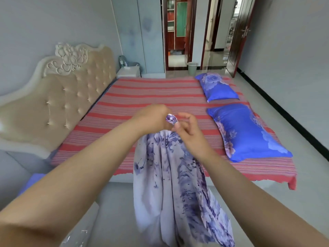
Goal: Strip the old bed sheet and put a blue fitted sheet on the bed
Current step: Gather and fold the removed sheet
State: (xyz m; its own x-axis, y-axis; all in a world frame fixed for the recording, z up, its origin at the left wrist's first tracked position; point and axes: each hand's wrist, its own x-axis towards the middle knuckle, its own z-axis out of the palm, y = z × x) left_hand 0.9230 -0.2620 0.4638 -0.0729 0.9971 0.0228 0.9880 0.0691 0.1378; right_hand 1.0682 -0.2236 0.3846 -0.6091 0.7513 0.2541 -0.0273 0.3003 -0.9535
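Bed (151, 97), wide, fills the middle of the view, covered by a red striped sheet (142, 104) lying flat, with a tufted beige headboard (71, 93) at the left. Two blue floral pillows (249, 132) rest along the far right side. A pale blue-and-lilac flowered sheet (170, 184) hangs bunched from both hands, held above the near edge and trailing toward the floor. The left hand (153, 120) grips the gathered top in a closed fist. The right hand (190, 129) pinches a corner with curled fingers (178, 124). Likely risks: trailing cloth dragging on the floor, or a loose pinch dropping the corner.
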